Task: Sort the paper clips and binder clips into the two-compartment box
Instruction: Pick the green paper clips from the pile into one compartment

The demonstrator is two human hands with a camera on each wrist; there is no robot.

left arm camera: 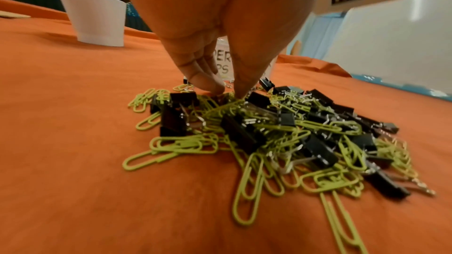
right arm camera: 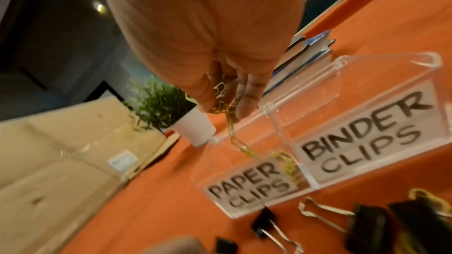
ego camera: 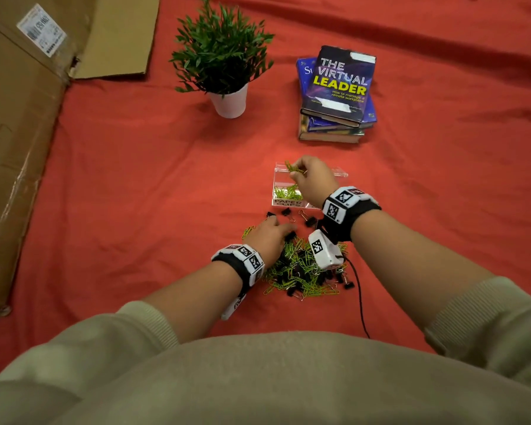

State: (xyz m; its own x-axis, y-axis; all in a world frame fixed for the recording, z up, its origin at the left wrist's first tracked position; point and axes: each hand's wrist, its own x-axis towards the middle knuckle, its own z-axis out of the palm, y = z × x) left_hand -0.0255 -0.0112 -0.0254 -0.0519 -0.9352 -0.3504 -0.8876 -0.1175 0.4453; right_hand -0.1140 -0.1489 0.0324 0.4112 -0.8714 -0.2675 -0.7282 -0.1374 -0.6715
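A flattened cardboard sheet (ego camera: 22, 154) covers the left edge of the surface (ego camera: 135, 179), which is draped in a red cloth. Right of it, toward the far edge, stands a potted plant (ego camera: 224, 72), clear of the working area.

Near the front edge, the left hand (ego camera: 269, 236) is down on the far-left side of the mixed pile (ego camera: 304, 271) of green paper clips (left arm camera: 186, 146) and black binder clips (left arm camera: 244, 134). Its thumb and fingertips (left arm camera: 210, 86) are drawn together into the tangle, apparently teasing out the next piece; whether they have anything pinched, I cannot tell.

Just beyond the pile sits the clear two-compartment box (right arm camera: 381, 92), lid tipped back, its labels facing the person so each side reads plainly. The right hand (ego camera: 311, 179) hangs over the left compartment, marked PAPER CLIPS, pinching a linked string of green paper clips (right arm camera: 234, 138) that dangles down into it. Holding them high probably lets the chain feed in without snagging the wall. Some green clips already lie there; the BINDER CLIPS side looks empty.

A stack of books (ego camera: 337, 93) rests right of the plant, beyond the box.
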